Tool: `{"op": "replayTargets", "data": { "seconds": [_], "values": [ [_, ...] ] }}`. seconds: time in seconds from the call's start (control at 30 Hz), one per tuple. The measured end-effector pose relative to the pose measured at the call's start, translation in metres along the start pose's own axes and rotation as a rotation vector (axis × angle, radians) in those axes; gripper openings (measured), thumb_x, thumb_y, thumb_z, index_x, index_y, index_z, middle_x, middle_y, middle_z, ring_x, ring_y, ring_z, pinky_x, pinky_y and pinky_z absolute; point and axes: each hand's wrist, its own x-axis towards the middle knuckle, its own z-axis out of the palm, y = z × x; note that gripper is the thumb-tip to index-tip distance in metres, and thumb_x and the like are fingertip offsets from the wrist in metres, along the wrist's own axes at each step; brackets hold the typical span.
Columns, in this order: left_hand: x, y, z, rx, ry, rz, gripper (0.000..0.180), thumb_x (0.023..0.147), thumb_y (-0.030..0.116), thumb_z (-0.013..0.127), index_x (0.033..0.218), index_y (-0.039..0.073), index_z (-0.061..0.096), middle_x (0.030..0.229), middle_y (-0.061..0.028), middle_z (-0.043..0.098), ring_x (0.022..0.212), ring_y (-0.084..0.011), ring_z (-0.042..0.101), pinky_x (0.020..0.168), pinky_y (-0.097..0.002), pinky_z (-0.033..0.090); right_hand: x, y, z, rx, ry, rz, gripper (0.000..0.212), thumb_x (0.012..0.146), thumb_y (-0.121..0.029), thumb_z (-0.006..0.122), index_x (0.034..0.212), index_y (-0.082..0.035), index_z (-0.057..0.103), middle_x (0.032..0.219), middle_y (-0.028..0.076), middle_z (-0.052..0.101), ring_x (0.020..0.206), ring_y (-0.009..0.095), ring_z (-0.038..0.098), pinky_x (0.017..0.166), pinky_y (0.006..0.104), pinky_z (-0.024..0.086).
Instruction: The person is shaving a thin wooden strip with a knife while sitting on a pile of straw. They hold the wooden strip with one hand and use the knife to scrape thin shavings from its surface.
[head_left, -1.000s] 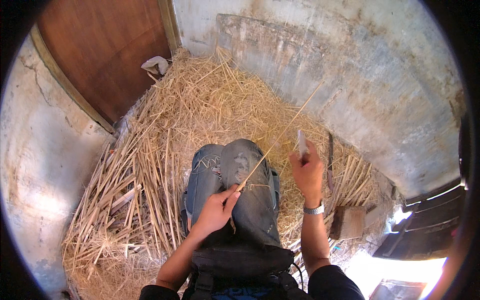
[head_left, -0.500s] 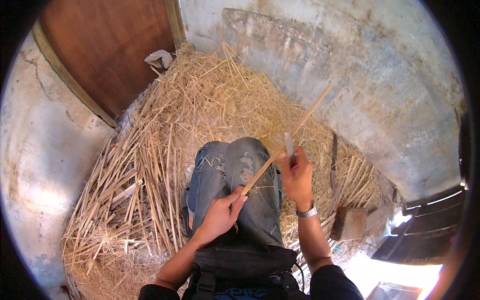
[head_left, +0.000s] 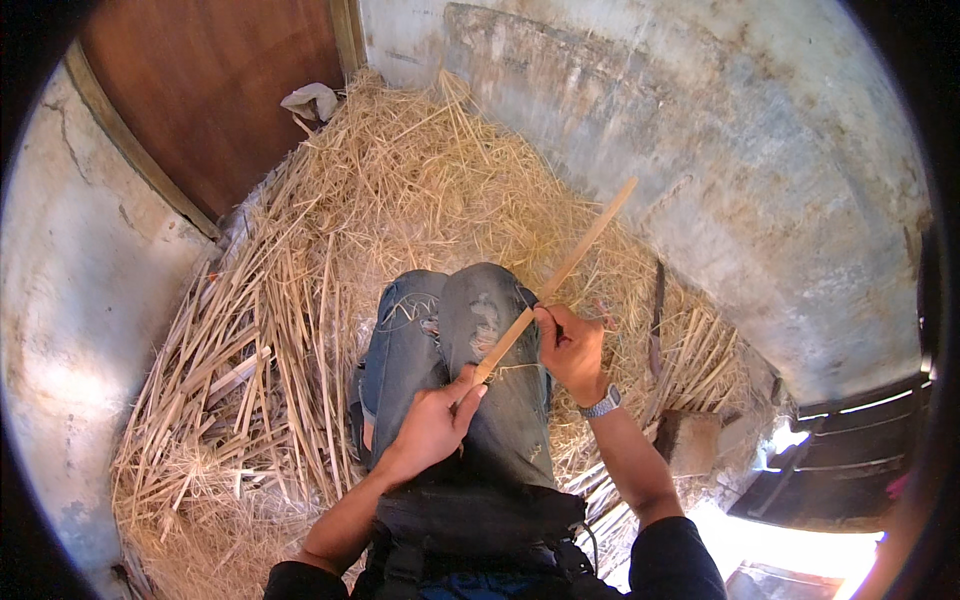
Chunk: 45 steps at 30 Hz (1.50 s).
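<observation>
A long, pale bamboo strip [head_left: 585, 245] slants across my right knee, its far end up and to the right. At its near end, my left hand [head_left: 435, 425] is closed, pinching the strip between thumb and fingers over my thigh. My right hand [head_left: 572, 350], with a watch on the wrist, is curled closed at about the strip's middle, its thumb against the strip. The knife in that hand is almost entirely hidden now; its pale blade shows in the earlier frame.
Fine shavings [head_left: 420, 190] cover the floor ahead, with long loose strips [head_left: 290, 350] heaped on the left and more strips [head_left: 700, 345] at right. A block [head_left: 690, 440] lies right of my right forearm. Stained walls [head_left: 740, 190] and a brown door [head_left: 215, 100] enclose the corner.
My right hand has come in from beside the strip to touch it, its wrist turning so the blade no longer shows plainly. The strip's far end has shifted slightly left and down.
</observation>
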Motion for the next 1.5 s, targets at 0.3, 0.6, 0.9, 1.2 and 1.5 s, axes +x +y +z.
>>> {"op": "replayTargets", "data": {
  "seconds": [0.3,0.6,0.9,1.2,1.5],
  "values": [
    [0.004,-0.011,0.008,-0.090,0.041,0.069,0.037,0.100,0.020,0.065,0.125,-0.008,0.065,0.080,-0.0298,0.066,0.053,-0.0120,0.058,0.052,-0.0330,0.047,-0.035,-0.022,0.001,0.121,-0.174,-0.070,0.015,0.092,-0.013,0.074,0.081,-0.005,0.068,0.059,0.018,0.056,0.046,0.032,0.058,0.044,0.0367,0.043],
    [0.000,-0.007,-0.003,-0.278,-0.137,-0.052,0.037,0.101,0.019,0.067,0.132,-0.003,0.064,0.068,0.0068,0.046,0.062,-0.0014,0.040,0.052,-0.0242,0.036,-0.023,-0.015,-0.023,0.339,-0.487,0.004,0.014,0.093,-0.012,0.072,0.084,-0.001,0.068,0.054,0.012,0.053,0.044,0.014,0.049,0.044,0.0304,0.038],
    [0.001,-0.006,-0.004,-0.279,-0.094,-0.017,0.037,0.102,0.019,0.066,0.134,0.000,0.064,0.077,0.0106,0.044,0.069,-0.0013,0.039,0.057,-0.0216,0.036,-0.016,-0.031,-0.021,0.573,-0.275,0.302,0.023,0.093,-0.013,0.075,0.076,0.001,0.067,0.058,-0.003,0.049,0.053,0.003,0.035,0.046,0.0257,0.027],
    [0.000,0.001,0.001,-0.166,-0.009,0.017,0.039,0.100,0.022,0.069,0.132,0.000,0.065,0.067,-0.0020,0.054,0.065,-0.0039,0.043,0.058,-0.0253,0.041,-0.030,-0.048,-0.015,0.273,-0.310,0.180,0.032,0.085,-0.023,0.082,0.074,-0.001,0.062,0.057,0.007,0.053,0.047,0.011,0.044,0.045,0.0320,0.038],
    [0.007,-0.034,0.014,-0.290,0.044,0.139,0.038,0.105,0.024,0.061,0.131,-0.004,0.064,0.070,-0.0006,0.056,0.058,-0.0061,0.051,0.054,-0.0264,0.042,-0.030,-0.059,-0.040,0.530,-0.709,0.027,0.013,0.088,-0.012,0.074,0.092,-0.003,0.066,0.062,0.008,0.059,0.052,0.013,0.052,0.050,0.0300,0.045]
  ]
}}
